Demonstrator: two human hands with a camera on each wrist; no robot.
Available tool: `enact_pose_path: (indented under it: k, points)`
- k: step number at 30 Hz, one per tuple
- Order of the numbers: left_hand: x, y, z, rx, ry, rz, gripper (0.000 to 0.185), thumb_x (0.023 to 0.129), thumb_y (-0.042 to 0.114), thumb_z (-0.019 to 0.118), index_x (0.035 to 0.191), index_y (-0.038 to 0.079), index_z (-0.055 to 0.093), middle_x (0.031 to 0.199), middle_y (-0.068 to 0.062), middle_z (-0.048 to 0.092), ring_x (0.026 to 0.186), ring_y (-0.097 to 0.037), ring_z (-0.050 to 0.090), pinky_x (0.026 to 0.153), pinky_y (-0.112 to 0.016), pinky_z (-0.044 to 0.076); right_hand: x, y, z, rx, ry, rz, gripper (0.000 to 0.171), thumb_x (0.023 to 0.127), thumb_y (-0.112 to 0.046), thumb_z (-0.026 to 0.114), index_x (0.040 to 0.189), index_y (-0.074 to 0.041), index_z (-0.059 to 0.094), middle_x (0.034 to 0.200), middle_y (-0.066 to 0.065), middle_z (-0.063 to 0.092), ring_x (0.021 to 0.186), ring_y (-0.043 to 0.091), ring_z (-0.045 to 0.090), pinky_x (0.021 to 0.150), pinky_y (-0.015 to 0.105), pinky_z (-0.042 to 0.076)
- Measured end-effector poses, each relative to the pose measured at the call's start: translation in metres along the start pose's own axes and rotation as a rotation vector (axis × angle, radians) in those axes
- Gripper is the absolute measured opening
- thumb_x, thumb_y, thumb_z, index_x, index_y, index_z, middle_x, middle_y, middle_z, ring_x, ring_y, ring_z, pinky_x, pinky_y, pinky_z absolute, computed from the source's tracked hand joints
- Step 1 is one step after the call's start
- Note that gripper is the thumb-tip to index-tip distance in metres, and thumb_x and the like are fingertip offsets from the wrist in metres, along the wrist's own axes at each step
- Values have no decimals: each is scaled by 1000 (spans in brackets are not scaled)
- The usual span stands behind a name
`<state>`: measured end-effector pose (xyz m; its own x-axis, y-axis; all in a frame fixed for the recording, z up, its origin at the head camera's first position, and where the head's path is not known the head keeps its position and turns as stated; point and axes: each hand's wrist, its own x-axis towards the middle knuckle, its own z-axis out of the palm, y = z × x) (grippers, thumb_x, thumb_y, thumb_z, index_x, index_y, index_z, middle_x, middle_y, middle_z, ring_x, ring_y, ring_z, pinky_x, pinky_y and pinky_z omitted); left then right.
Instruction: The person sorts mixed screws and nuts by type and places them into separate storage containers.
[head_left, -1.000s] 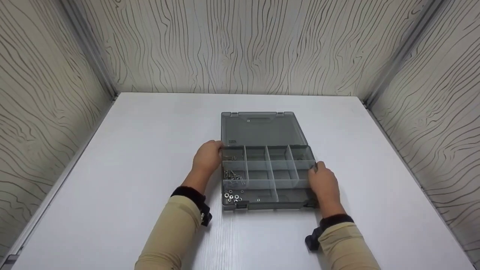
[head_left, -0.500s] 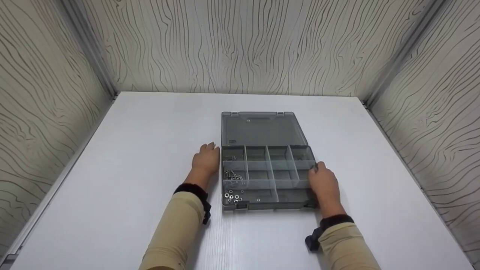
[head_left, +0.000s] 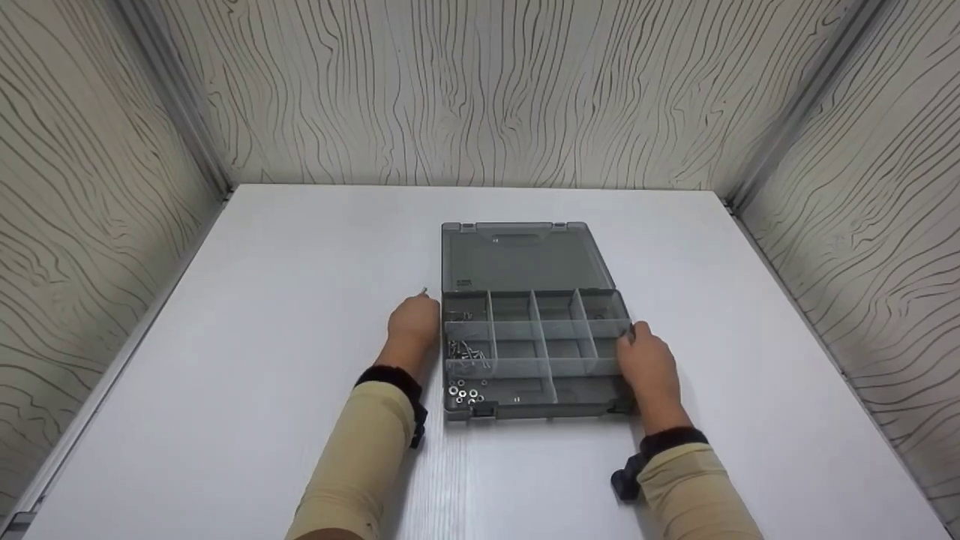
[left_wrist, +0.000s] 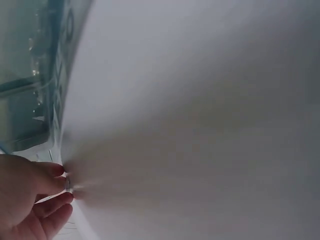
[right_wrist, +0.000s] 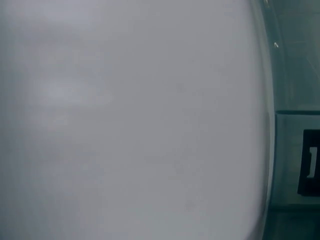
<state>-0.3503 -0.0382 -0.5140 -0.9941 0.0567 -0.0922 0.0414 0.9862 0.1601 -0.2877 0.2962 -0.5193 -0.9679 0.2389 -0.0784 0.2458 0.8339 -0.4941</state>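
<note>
A grey see-through compartment box (head_left: 525,411) lies on the table with its lid (head_left: 525,259) folded open towards the back. My left hand (head_left: 414,321) is just left of the box. In the left wrist view its thumb and fingers pinch a small silvery metal piece (left_wrist: 68,184), mostly hidden by the fingertips. My right hand (head_left: 649,367) grips the box's right wall near the middle. Screws (head_left: 466,351) lie in the middle left compartment, and several nuts (head_left: 462,391) in the front left one. The right wrist view shows the box edge but no fingers.
The white table (head_left: 300,262) runs to a patterned back wall (head_left: 450,97), with side walls and metal posts at both sides. A tiny metal piece (head_left: 495,240) lies on the open lid. Clear dividers (head_left: 517,367) stand up inside the box.
My left hand has come away from the box's left wall to the table beside it, and its fingers have drawn together around the small metal piece. My right hand and the box stay put.
</note>
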Motion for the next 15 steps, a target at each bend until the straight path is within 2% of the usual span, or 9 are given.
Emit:
enact_pose_path:
  k: [6,10,15]
  points:
    - [0,1,-1,3,28,7,26,95,19,42,103,12,66,120,-9,59,106,-24,57,88,-36,48,0,1,-1,6,7,-3,48,93,-24,30,131,5,35,118,32,49,107,43,50,88,52,42]
    - [-2,0,-1,-2,22,3,25,95,18,42,102,12,65,113,-9,62,101,-24,60,85,-36,50,0,1,0,9,10,-8,48,93,-23,29,130,5,35,117,32,49,106,43,50,86,52,43]
    - [-5,-4,-5,-71,-4,3,25,93,11,42,105,10,63,111,-11,62,103,-24,58,88,-37,48,0,1,0,11,15,-11,47,93,-24,30,130,6,36,116,32,50,104,43,51,85,52,43]
